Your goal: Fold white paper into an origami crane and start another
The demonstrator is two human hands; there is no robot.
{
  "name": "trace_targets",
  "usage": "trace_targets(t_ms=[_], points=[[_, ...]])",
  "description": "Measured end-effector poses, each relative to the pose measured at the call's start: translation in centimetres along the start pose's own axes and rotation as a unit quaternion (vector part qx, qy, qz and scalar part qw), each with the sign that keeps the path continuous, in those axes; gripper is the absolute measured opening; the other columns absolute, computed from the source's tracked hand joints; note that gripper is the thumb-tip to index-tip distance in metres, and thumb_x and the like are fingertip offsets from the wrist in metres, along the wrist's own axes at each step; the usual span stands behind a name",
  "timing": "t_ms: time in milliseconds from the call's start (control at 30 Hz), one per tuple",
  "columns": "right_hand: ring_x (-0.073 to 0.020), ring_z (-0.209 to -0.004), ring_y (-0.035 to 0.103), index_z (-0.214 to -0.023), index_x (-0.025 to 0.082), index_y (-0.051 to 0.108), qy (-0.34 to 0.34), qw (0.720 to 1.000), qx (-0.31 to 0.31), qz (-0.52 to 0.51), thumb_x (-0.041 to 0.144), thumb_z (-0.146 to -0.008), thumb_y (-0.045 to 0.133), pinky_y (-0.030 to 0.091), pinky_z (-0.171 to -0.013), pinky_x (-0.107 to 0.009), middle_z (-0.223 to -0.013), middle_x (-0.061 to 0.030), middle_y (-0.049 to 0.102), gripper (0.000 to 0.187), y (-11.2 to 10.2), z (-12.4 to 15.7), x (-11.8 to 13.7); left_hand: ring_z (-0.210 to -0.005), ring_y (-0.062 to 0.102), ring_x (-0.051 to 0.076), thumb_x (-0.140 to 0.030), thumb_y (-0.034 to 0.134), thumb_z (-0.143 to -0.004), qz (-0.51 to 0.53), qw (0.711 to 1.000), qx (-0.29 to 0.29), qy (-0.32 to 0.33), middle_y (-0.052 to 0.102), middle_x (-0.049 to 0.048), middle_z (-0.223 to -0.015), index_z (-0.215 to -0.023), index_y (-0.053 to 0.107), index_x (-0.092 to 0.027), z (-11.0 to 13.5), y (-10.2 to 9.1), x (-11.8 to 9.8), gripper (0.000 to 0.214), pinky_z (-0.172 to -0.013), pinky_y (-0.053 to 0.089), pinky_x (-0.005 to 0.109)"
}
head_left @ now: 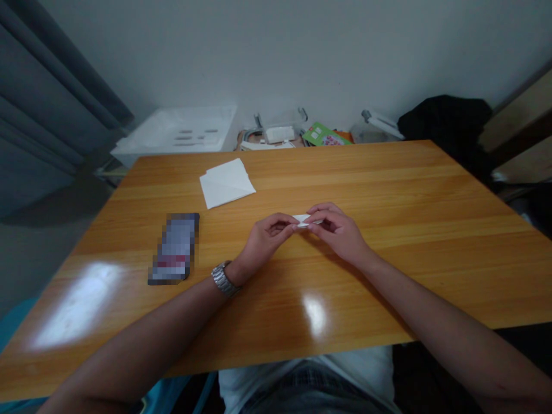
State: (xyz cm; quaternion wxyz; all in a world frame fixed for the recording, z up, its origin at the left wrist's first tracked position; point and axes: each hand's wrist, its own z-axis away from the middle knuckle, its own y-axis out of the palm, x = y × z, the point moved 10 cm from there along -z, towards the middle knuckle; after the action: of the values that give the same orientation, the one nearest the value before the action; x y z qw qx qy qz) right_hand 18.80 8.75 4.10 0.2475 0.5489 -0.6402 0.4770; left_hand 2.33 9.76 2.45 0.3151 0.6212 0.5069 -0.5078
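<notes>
A small folded piece of white paper (302,219) lies at the middle of the wooden table (388,190). My left hand (266,237), with a metal watch on the wrist, pinches its left end with curled fingers. My right hand (337,230) pinches its right end, fingers closed over the paper. Most of the paper is hidden under my fingers. A stack of white paper sheets (226,183) lies farther back to the left, apart from both hands.
A flat dark object with a blurred face (175,248) lies on the table's left side. Behind the far edge stand a white plastic container (181,135), cables and a charger (276,137), a green packet (323,135) and a black bag (444,123). A grey curtain (47,103) hangs at left.
</notes>
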Motion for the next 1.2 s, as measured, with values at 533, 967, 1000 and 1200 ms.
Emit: trace_targets(t_ms=[533, 967, 1000, 1200], points=[[-0.019, -0.076, 0.066, -0.096, 0.02, 0.068, 0.204, 0.97, 0.026, -0.13, 0.055, -0.077, 0.081, 0.053, -0.072, -0.031, -0.086, -0.0041, 0.073, 0.042, 1.6, 0.8, -3.7, -0.09, 0.069, 0.016, -0.033, 0.073, -0.089, 0.008, 0.999, -0.021, -0.024, 0.073, 0.006, -0.098, -0.097, 0.069, -0.016, 0.2, -0.5, 0.5, 0.019, -0.086, 0.057, 0.029], [-0.0204, -0.091, 0.071, -0.105, 0.022, 0.071, 0.161, 0.974, 0.007, -0.161, 0.044, -0.083, 0.079, 0.055, -0.087, -0.034, -0.099, -0.0052, 0.076, 0.033, 1.3, 0.6, -2.9, -0.086, 0.064, 0.013, -0.026, 0.069, -0.091, -0.045, 0.999, 0.018, -0.009, 0.062, 0.0011, -0.093, -0.131, 0.052, -0.021, 0.6, 0.7, 0.8, 0.044, -0.08, 0.053, 0.025], [-0.0202, -0.09, 0.071, -0.105, 0.022, 0.071, 0.157, 0.976, 0.011, -0.153, 0.044, -0.083, 0.079, 0.055, -0.086, -0.034, -0.098, -0.0051, 0.076, 0.032, 1.3, 0.5, -2.7, -0.088, 0.065, 0.014, -0.028, 0.07, -0.091, -0.048, 0.999, 0.023, -0.013, 0.063, 0.0025, -0.095, -0.129, 0.054, -0.02, 0.6, 0.8, 0.8, 0.041, -0.081, 0.053, 0.025], [-0.0192, -0.088, 0.069, -0.103, 0.021, 0.071, 0.142, 0.982, 0.029, -0.12, 0.042, -0.085, 0.077, 0.055, -0.083, -0.033, -0.095, -0.0047, 0.075, 0.029, 1.5, 0.6, -2.0, -0.084, 0.068, 0.016, -0.044, 0.07, -0.091, -0.051, 0.996, 0.034, -0.064, 0.073, 0.0054, -0.094, -0.102, 0.067, -0.016, 0.6, 0.9, 1.3, 0.03, -0.076, 0.054, 0.026]])
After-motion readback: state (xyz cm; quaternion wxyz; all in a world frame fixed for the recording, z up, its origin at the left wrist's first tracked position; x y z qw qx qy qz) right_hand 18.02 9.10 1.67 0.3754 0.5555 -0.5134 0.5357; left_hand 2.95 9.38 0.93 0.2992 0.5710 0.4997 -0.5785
